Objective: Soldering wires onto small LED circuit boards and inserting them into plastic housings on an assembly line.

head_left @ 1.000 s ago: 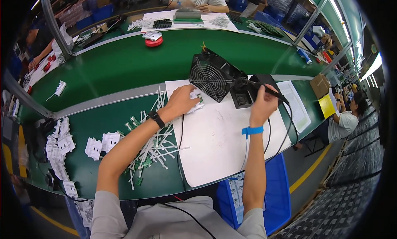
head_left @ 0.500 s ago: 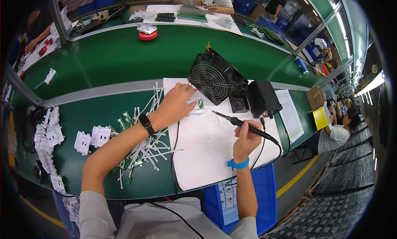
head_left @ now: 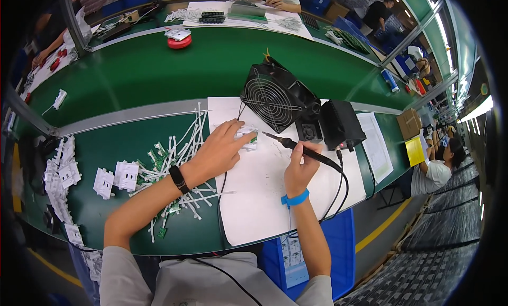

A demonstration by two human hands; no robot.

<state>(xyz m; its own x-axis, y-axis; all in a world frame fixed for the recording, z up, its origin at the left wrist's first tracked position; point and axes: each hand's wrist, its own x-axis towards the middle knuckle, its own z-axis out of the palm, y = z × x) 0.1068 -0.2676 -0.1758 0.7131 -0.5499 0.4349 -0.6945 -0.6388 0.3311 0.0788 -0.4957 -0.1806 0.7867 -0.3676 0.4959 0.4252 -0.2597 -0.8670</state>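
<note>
My left hand (head_left: 218,148) lies over a small white plastic housing (head_left: 251,143) on the white paper sheet, its fingers bent around and pressing it. A bit of green circuit board shows at the housing's right side; the rest is partly hidden under the fingers. In my right hand (head_left: 300,171) is a black soldering iron (head_left: 292,144), held like a pen. Its metal tip points left, close to the housing's right edge; whether it touches is too small to tell. Beside my left forearm lies a heap of white wires with small green boards (head_left: 163,166).
Behind the sheet (head_left: 254,211) stand a black fan (head_left: 269,99) and a black soldering station (head_left: 341,125). Two white housings (head_left: 126,175) and a row of more (head_left: 63,184) lie at left. A blue bin (head_left: 338,253) sits below the table edge. Other people work beyond.
My right hand has moved left and a little up, bringing the iron's tip closer to the housing. The left hand has shifted slightly, its fingers still on the housing.
</note>
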